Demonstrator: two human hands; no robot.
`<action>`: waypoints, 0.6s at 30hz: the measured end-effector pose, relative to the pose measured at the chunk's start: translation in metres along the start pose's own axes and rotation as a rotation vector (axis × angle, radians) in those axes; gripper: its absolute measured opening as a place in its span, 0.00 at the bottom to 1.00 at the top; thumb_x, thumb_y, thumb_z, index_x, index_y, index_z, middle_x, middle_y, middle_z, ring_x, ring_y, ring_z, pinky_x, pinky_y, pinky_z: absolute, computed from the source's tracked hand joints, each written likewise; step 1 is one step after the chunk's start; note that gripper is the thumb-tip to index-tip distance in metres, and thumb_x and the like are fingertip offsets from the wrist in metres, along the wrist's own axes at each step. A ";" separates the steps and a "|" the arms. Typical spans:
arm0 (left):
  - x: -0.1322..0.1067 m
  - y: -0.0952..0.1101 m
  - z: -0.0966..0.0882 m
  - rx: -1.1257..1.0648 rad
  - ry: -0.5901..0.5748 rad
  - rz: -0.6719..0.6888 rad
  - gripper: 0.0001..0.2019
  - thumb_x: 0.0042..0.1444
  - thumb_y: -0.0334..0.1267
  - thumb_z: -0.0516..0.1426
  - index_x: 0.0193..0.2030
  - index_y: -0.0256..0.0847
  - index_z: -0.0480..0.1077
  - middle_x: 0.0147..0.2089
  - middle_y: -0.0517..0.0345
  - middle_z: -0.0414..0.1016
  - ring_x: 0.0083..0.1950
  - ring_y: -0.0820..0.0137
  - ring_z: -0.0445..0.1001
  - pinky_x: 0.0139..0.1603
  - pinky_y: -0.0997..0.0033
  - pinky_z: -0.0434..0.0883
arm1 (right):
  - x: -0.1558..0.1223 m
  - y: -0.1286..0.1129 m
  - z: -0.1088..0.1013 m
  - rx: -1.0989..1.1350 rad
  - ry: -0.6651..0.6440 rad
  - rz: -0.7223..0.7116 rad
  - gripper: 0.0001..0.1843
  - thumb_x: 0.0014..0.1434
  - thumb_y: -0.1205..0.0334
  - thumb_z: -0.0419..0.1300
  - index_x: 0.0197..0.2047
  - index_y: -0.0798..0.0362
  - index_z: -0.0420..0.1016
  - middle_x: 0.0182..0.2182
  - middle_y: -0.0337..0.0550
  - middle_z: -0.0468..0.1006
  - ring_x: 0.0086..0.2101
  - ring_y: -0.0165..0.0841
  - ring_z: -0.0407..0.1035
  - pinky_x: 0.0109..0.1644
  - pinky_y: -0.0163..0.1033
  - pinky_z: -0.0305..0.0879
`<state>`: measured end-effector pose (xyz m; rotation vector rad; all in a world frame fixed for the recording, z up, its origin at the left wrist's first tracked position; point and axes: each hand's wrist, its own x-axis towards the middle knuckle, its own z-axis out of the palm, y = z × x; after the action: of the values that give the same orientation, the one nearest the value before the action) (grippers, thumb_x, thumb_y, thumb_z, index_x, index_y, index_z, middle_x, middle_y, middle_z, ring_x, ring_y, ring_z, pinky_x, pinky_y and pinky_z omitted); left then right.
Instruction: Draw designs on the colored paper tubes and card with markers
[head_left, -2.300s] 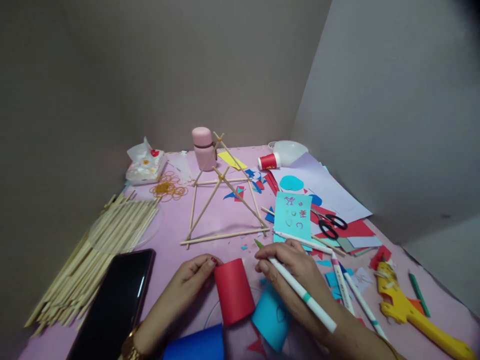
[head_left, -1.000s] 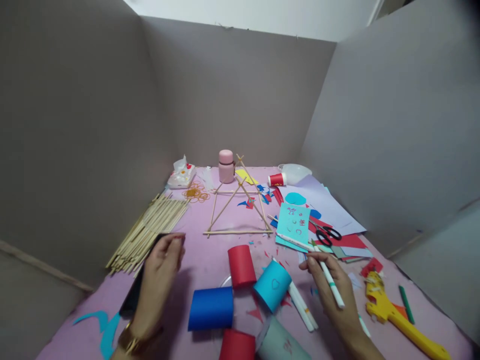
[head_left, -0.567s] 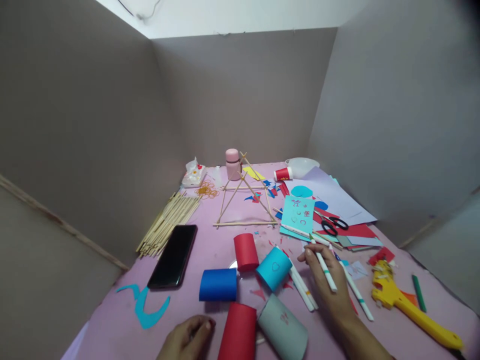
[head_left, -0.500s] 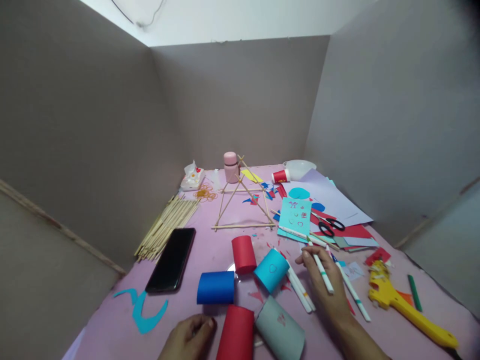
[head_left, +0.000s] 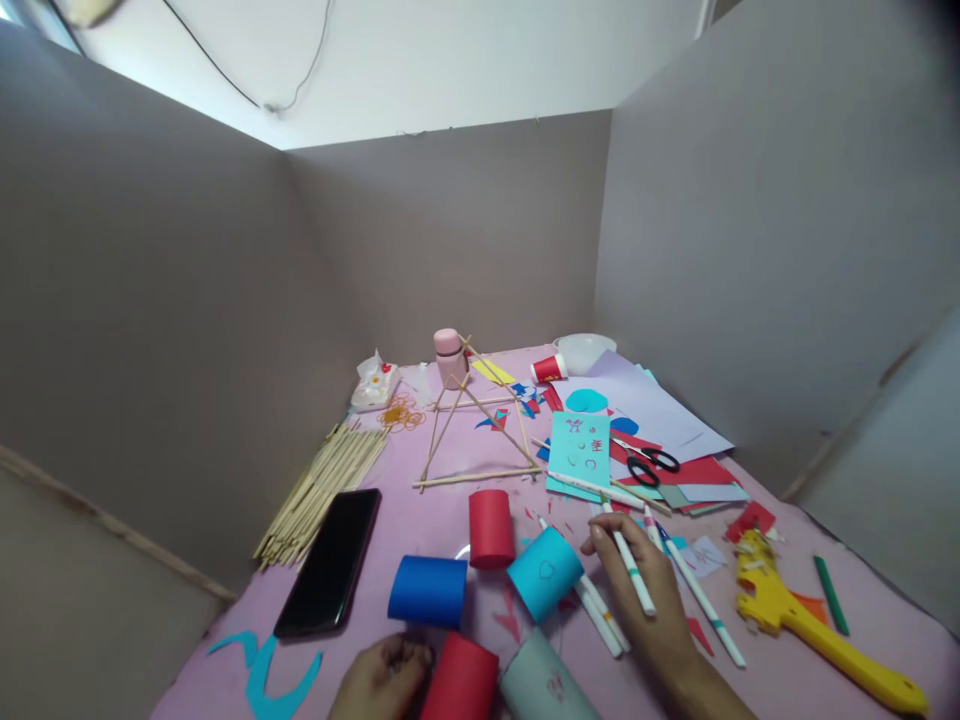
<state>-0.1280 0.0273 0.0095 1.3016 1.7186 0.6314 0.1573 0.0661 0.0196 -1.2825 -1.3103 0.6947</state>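
Note:
My right hand (head_left: 637, 590) holds a white marker (head_left: 628, 560) with a teal band between its fingers, its greenish tip pointing away from me. Left of it lies a light-blue paper tube (head_left: 546, 574) with a small heart drawn on it. My left hand (head_left: 382, 680) rests curled on the table beside a red paper tube (head_left: 463, 680); what is inside its fingers, if anything, does not show. Around these lie a blue tube (head_left: 428, 591), another red tube (head_left: 491, 530) and a grey tube (head_left: 551, 685) with a red drawing.
A stick frame (head_left: 480, 475) stands mid-table, with a pink flask (head_left: 450, 362) behind. At left are a phone (head_left: 330, 560) and bundled sticks (head_left: 326, 490). To the right lie scissors (head_left: 649, 465), a drawn-on light-blue card (head_left: 579, 450), more markers and a yellow glue gun (head_left: 825, 640).
The camera has tilted upward, so the table sits lower in view. My right hand keeps the marker, and my left hand stays curled near the red tube.

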 end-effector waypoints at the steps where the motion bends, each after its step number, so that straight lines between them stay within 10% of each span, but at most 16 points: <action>1: 0.005 0.004 -0.004 0.006 -0.014 0.010 0.19 0.44 0.58 0.51 0.24 0.43 0.65 0.24 0.57 0.71 0.26 0.65 0.68 0.27 0.67 0.64 | 0.001 0.000 -0.002 -0.002 0.026 0.009 0.13 0.64 0.49 0.52 0.37 0.49 0.68 0.30 0.41 0.76 0.34 0.38 0.70 0.37 0.38 0.64; 7: 0.042 0.031 -0.034 0.161 -0.171 0.080 0.13 0.52 0.47 0.57 0.25 0.40 0.65 0.23 0.66 0.64 0.24 0.73 0.63 0.28 0.70 0.61 | 0.004 0.005 -0.011 -0.026 0.089 0.106 0.14 0.64 0.47 0.51 0.39 0.48 0.68 0.31 0.40 0.77 0.35 0.38 0.70 0.37 0.38 0.63; 18: 0.101 0.057 -0.055 0.416 -0.401 0.179 0.14 0.58 0.47 0.56 0.30 0.38 0.69 0.28 0.65 0.69 0.28 0.74 0.69 0.31 0.68 0.69 | 0.011 0.014 -0.005 -0.265 -0.187 0.115 0.14 0.61 0.50 0.50 0.40 0.51 0.66 0.28 0.43 0.78 0.31 0.41 0.73 0.35 0.41 0.64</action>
<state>-0.1544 0.1462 0.0492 1.7498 1.4506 0.0891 0.1683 0.0784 0.0108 -1.5446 -1.5284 0.7545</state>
